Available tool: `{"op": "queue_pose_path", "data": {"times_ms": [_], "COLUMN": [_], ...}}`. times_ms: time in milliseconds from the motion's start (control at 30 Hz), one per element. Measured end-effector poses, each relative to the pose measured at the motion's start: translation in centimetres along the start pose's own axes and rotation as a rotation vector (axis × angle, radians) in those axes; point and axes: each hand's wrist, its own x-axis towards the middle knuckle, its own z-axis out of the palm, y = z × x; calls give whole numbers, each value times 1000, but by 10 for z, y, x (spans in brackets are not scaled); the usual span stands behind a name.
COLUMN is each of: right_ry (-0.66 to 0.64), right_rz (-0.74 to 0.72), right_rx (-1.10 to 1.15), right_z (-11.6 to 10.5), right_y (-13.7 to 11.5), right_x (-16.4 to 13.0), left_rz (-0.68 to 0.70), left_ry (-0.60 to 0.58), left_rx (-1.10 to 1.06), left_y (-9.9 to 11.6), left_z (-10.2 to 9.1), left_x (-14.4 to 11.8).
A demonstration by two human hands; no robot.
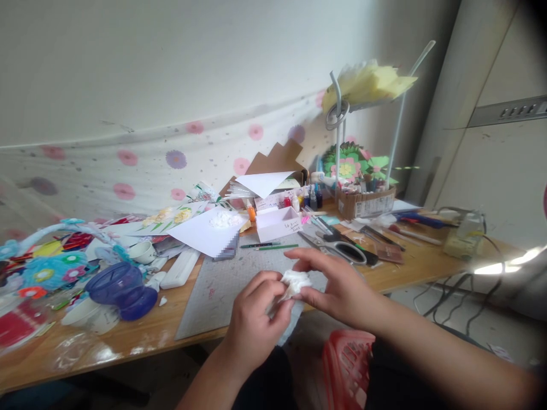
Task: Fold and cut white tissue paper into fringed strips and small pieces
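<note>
Just beyond the table's front edge, a crumpled white wad that looks like tissue is between my hands. My left hand is closed, its thumb and fingers pinching the wad from the left. From the right, my right hand grips the same wad with its thumb, while its index finger arches over the top. Part of a pale, sheet-like piece hangs below my fingers. Behind the hands lies a grey cutting mat with a green pencil on it.
White paper bearing white bits and a small white box stand behind the mat. Scissors and a tape roll lie right. A blue plastic cup and craft flowers crowd the left. Below is a red basket.
</note>
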Motion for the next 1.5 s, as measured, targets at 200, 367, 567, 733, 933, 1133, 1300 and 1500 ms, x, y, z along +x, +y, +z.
{"op": "queue_pose_path", "data": {"times_ms": [200, 367, 567, 733, 933, 1133, 1300, 1500], "right_ry": [115, 131, -152, -212, -348, -459, -475, -487], "right_rz": [94, 154, 78, 103, 102, 88, 97, 72], "right_rx": [90, 131, -160, -346, -456, -569, -603, -605], "right_z": [6, 5, 8, 24, 37, 51, 59, 59], "right_y": [1, 10, 27, 57, 86, 89, 93, 95], "right_x": [2, 5, 12, 21, 18, 10, 10, 11], "left_rz": [-385, -467, -152, -77, -226, -224, -185, -79], "left_ry": [-19, -308, -507, -633, -583, -491, -430, -469], "left_rx": [-421, -71, 575, 689, 562, 453, 448, 444], "left_y": [-7, -8, -19, -50, -83, -104, -112, -113], "left_z": [12, 4, -17, -36, -34, -29, -28, -28], "left_x": [-6, -1, 17, 26, 1, -28, -38, -42]}}
